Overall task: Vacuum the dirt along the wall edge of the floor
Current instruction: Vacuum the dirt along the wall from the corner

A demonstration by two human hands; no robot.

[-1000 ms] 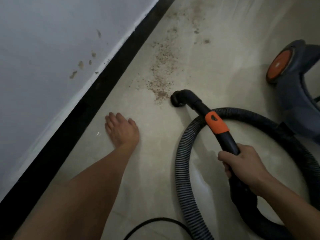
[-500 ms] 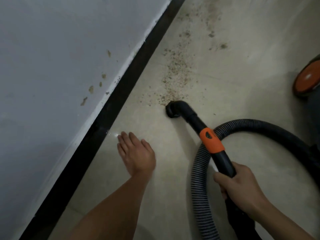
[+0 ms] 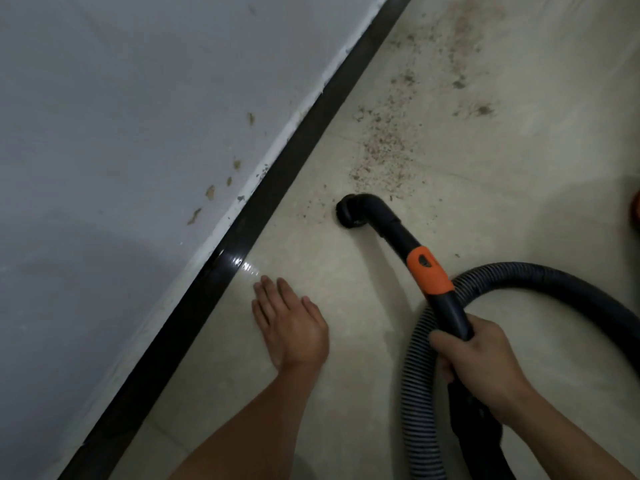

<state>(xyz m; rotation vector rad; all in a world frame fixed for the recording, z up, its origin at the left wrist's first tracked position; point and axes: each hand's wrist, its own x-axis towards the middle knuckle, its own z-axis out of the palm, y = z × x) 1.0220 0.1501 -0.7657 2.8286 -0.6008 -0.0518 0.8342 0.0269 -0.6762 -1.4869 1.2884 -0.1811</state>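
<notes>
Dirt (image 3: 381, 150) lies as a brown trail on the floor (image 3: 485, 237) near the black skirting (image 3: 242, 237), running away from the nozzle (image 3: 349, 216). Within the last second the nozzle has crept forward along the wall side. The dense clump that sat at its mouth is down to scattered specks — so the near end looks cleaned, with most of the trail yet to do. The left hand (image 3: 291, 327) has slid forward too, fingers straight and together, flat on the floor just beside the skirting. The right hand (image 3: 481, 365) has its fingers clamped round the black wand (image 3: 450, 313) below the orange collar (image 3: 429, 271). Counted: one nozzle, one wand, one ribbed hose (image 3: 420, 386), two hands, one main trail plus two small patches farther off (fainter ones may escape me), and five brown chips on the wall (image 3: 138, 133).
</notes>
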